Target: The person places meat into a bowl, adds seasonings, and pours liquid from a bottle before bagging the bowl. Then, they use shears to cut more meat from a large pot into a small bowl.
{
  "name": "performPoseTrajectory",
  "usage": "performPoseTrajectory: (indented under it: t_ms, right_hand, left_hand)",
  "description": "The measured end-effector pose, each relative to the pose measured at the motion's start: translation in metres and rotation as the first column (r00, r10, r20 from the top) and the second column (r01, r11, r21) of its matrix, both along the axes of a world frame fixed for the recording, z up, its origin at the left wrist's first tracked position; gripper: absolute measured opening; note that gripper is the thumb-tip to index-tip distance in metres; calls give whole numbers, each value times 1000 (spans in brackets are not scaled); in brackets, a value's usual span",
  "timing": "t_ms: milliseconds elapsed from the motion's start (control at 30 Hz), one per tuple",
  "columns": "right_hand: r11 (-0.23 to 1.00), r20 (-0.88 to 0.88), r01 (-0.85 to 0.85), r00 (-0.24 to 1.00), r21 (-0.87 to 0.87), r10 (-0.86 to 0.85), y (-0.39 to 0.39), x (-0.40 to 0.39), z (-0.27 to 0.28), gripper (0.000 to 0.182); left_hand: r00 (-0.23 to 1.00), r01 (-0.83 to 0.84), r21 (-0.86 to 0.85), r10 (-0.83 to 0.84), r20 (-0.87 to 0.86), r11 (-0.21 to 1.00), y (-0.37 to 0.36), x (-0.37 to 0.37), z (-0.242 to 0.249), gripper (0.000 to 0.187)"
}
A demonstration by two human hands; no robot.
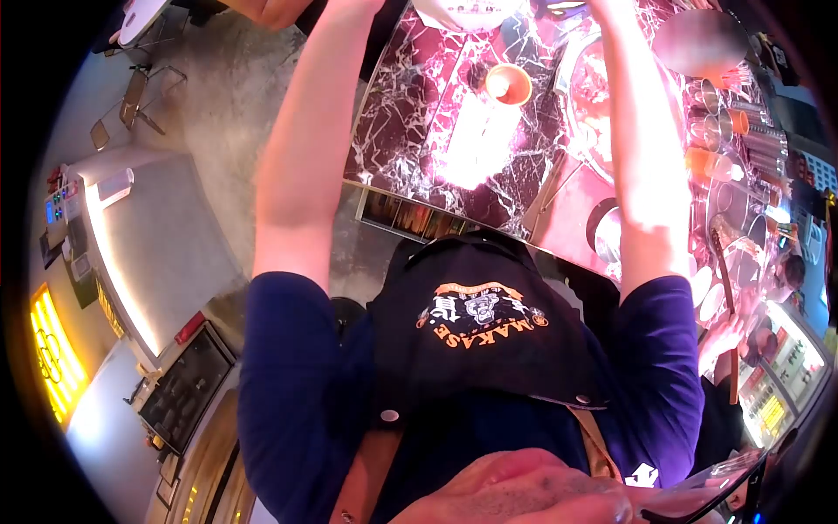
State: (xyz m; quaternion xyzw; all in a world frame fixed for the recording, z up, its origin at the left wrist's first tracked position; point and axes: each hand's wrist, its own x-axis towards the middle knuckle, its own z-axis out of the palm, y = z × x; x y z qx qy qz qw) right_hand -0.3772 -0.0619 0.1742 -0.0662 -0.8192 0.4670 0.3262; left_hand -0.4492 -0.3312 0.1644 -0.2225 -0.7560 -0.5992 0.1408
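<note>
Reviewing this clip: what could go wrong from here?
The orange cup sits on the tabletop between the forearms; a careless inward sweep might knock it. Strong glare on that surface could hide a spill. Both hands lie beyond the frame's top edge, so any slip there might go unnoticed.

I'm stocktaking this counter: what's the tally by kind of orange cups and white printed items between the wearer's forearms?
Orange cup: 1
White printed item, cut off by the top edge: 1
Total: 2
</note>
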Motion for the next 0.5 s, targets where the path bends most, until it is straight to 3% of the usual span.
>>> performPoseTrajectory:
  t_ms: [33,100,133,167,200,233,267,300,333,367,433,467,500]
  right_hand:
    - [971,-149,157,980,179,-131,-3,22,-20,30]
    - [936,183,297,926,191,-331,-29,98,-43,34]
    - [962,236,245,935,117,-267,-28,135,-84,31]
    - [965,206,235,956,-119,-208,-51,171,-114,29]
    - [958,361,229,920,-174,-155,-62,206,-148,28]
    - [983,434,180,888,-23,-153,-71,236,-184,33]
    - [959,690,268,712,-89,-134,-91,252,-194,40]
    - [981,766,195,630,8,-132,-99,261,-206,46]
    - [974,812,218,579,-60,-80,-111,261,-204,44]
    - [969,794,220,606,-117,-41,-111,262,-212,40]
    - [972,730,195,682,-128,-40,-104,258,-225,27]
    - [981,668,150,718,121,-193,-87,265,-253,25]
    - [988,628,153,769,-1,-118,-76,268,-238,22]
  left_hand:
    - [999,25,201,-33,35,979,-10,9,-20,29]
    - [999,-33,201,26,38,979,-33,64,-40,28]
    - [995,-93,195,87,38,976,-46,98,-51,28]
    - [983,-122,116,104,152,986,-53,130,-70,27]
    - [956,-145,32,131,262,989,-56,160,-96,25]
    - [871,-88,-22,87,484,996,-59,185,-131,23]
    - [889,-23,-85,60,455,996,-61,209,-169,21]
    - [827,20,-158,72,557,987,-57,236,-186,23]
    - [829,94,-256,67,555,962,-53,257,-191,29]
    - [865,224,-342,-24,502,913,-54,270,-216,27]
    - [692,369,-259,-78,717,892,-50,287,-235,23]
    - [826,286,-230,-117,551,930,-48,296,-239,21]
    - [859,324,-347,-120,497,880,-50,293,-233,23]
